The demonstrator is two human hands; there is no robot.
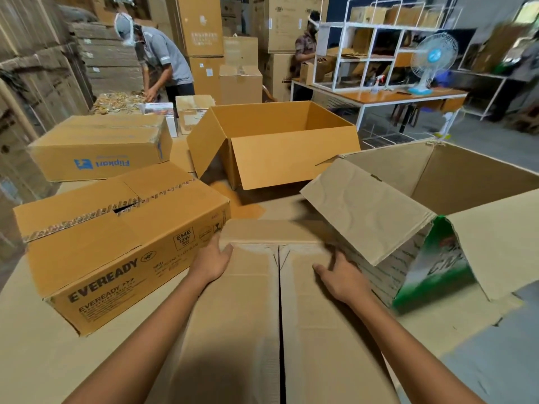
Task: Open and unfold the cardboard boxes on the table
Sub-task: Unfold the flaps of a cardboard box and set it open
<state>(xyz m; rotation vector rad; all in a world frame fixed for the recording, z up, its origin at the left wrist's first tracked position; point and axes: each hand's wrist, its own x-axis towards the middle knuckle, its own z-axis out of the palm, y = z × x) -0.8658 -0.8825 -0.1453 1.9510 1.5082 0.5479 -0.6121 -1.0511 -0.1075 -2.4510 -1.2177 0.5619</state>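
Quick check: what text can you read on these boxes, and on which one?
"EVEREADY" and "EVEREADY >>>": side of the near left box.
"EME 12W": label on the same box.
"Flipkart", upside down: far left box.
Green-printed box and stacked cartons behind: print too blurred to read.

person in grey shirt (164,58), white shelf frame (374,53), blue table fan (433,55)
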